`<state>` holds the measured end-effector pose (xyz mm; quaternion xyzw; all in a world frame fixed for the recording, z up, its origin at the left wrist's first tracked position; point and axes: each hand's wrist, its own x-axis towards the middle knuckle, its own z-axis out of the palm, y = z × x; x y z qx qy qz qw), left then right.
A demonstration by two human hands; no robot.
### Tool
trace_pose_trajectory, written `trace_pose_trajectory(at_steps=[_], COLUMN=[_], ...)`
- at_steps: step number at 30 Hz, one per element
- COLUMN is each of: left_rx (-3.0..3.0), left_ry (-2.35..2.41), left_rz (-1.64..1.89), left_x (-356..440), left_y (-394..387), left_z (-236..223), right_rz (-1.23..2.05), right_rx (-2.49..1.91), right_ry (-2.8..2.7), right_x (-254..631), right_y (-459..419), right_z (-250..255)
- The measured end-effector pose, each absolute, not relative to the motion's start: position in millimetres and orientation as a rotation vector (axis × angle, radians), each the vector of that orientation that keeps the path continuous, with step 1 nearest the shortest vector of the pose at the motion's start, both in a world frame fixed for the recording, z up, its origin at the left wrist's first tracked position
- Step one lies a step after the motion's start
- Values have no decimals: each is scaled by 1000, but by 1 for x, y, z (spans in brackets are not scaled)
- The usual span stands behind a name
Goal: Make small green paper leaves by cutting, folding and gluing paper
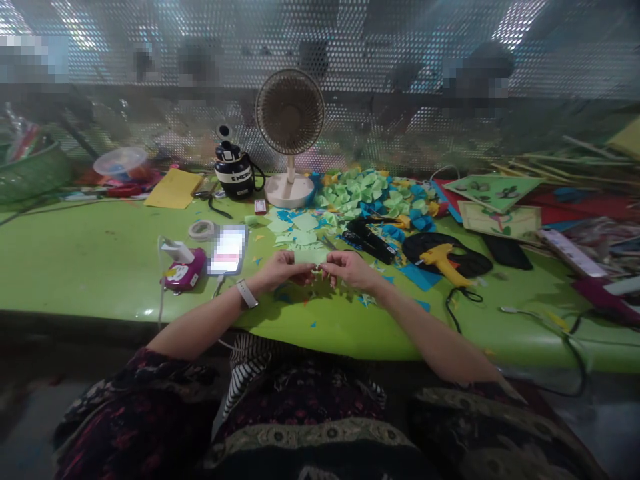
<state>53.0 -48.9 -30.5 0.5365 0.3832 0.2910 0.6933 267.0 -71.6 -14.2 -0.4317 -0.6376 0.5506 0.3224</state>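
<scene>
A small light-green piece of paper is held between my two hands, just above the table's front half. My left hand, with a pale-banded watch on the wrist, pinches its left side. At the right side my right hand pinches it too, and the fingertips of both hands nearly meet below the paper. Beyond it lie cut light-green paper pieces. Behind those is a heap of folded green paper flowers mixed with blue and yellow ones. A black stapler rests right of the cut pieces.
A white fan and a black bottle stand at the back. Left are a lit phone, a tape roll and a purple power socket. Right are a yellow glue gun, cards and cables. Paper scraps dot the table.
</scene>
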Motion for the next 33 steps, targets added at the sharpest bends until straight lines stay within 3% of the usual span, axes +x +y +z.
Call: trace_pose_trajectory(at_steps=[19, 33], left_rx=[1128, 1040], left_ry=[844, 800], left_rz=[897, 962], left_x=[44, 56], left_y=[-39, -45], left_z=[-24, -33], right_rz=[1382, 1468], right_rx=[-1068, -1100], right_ry=[-1274, -1594], right_x=[274, 256], right_y=[-65, -77], right_z=[-9, -20])
